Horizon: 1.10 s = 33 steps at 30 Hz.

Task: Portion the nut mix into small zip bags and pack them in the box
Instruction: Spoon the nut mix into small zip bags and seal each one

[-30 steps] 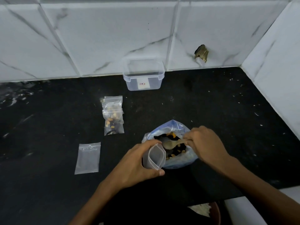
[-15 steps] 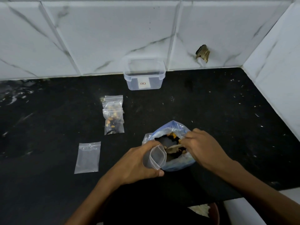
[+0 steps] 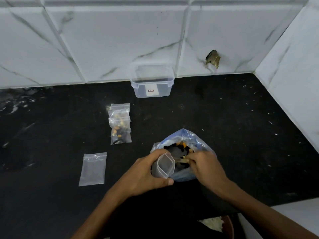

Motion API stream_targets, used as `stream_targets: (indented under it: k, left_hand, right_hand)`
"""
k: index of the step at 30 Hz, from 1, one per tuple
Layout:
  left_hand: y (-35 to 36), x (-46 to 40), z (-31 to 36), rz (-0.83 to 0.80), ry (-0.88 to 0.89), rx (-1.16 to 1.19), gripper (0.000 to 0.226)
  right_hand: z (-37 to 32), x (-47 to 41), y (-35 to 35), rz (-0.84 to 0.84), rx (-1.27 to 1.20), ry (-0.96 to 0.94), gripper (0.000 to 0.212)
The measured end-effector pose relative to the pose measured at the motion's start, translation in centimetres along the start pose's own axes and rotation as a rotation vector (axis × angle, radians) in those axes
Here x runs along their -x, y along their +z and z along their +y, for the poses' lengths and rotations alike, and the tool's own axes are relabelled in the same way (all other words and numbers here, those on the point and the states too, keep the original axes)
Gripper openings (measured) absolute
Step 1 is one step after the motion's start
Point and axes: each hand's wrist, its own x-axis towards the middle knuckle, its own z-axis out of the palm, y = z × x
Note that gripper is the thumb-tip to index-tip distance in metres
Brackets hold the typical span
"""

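**Scooping nut mix toward an open zip bag held at the mouth of the big bag**

A view from above looks down on a black countertop against a white marble-tiled wall. Two bare hands meet near the middle. The left hand curls round a small clear zip bag, fingers and thumb squeezing its sides so the mouth bows open; it looks empty. The right hand pinches the handle of a pale spoon, whose bowl is sunk in the nut mix — dark and orange pieces inside a large blue-tinted plastic bag, which sits just behind the small bag and touches both hands.

To the left, well apart, lie filled small bags, overlapping in a short stack, how many I cannot tell. Nearer the viewer lies a flat empty zip bag. The clear plastic box stands open at the wall, seemingly with nothing packed yet.

The small bag is probably very light, thin and floppy, likely slick; it will collapse unless pinched at both side seams just below the zip track. Once filled it should sag — best supported from underneath. The nuts are loose and would scatter if the spoon tips early.
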Motion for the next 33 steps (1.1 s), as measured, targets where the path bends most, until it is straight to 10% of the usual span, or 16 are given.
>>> stream_targets:
  k: [19,33]
  left_hand:
    - [-0.1,-0.2,0.8,0.075,-0.053,0.016,0.061]
    - [0.4,-2.0,3.4,0.262,-0.101,-0.184,0.065]
  right_hand:
    - [1.8,-0.6,-4.9,-0.189,-0.812,0.429,0.017]
    - [-0.2,2.1,-12.0,-0.072,-0.719,0.238,0.017]
